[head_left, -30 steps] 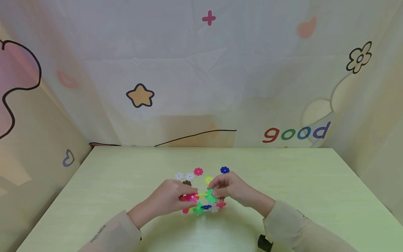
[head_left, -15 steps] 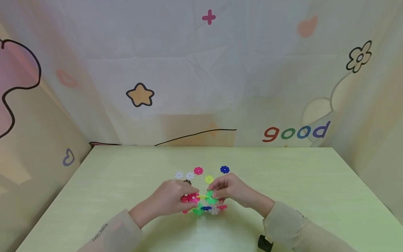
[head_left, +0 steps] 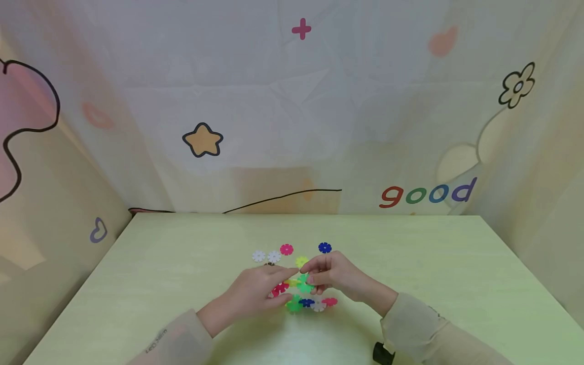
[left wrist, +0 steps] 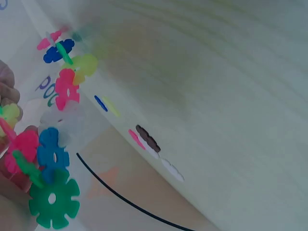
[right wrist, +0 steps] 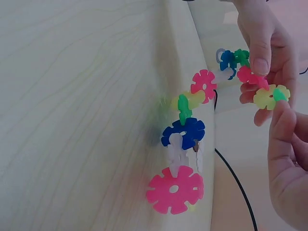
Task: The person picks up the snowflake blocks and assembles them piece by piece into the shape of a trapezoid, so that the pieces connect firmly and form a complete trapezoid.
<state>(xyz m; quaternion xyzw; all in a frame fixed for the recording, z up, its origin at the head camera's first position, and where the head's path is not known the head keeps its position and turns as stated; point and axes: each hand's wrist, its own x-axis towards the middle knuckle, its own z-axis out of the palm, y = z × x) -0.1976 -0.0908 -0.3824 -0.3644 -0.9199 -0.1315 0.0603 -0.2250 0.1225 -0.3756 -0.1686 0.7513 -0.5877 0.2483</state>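
Note:
A chain of interlocking snowflake discs hangs in a curve between both hands. My left hand [head_left: 260, 289] holds it near a pink disc [right wrist: 252, 77], thumb in front and fingers behind. Between the thumb and fingers of my right hand [head_left: 335, 274] is a green disc [head_left: 304, 284], slotted into a yellow disc [right wrist: 263, 99]. Lower in the head view, the chain runs through another green disc [head_left: 295, 304], a dark blue disc [right wrist: 192, 129] and a white one to a pink end disc [right wrist: 161, 195]. The left palm hides part of the chain from the head camera.
Loose discs lie on the pale table [head_left: 182, 253] behind the hands: two white [head_left: 258, 256], one pink [head_left: 286, 249], one blue [head_left: 325, 247], one yellow [head_left: 301, 261] and one brown [left wrist: 147, 138]. A printed cloth [head_left: 255, 101] stands behind the table. A black object [head_left: 383, 353] shows by the right sleeve.
My left hand has shifted right, its fingers reaching further over the chain and covering more of the pink discs. The chain's lower part has swung slightly right. My right hand stays nearly in place.

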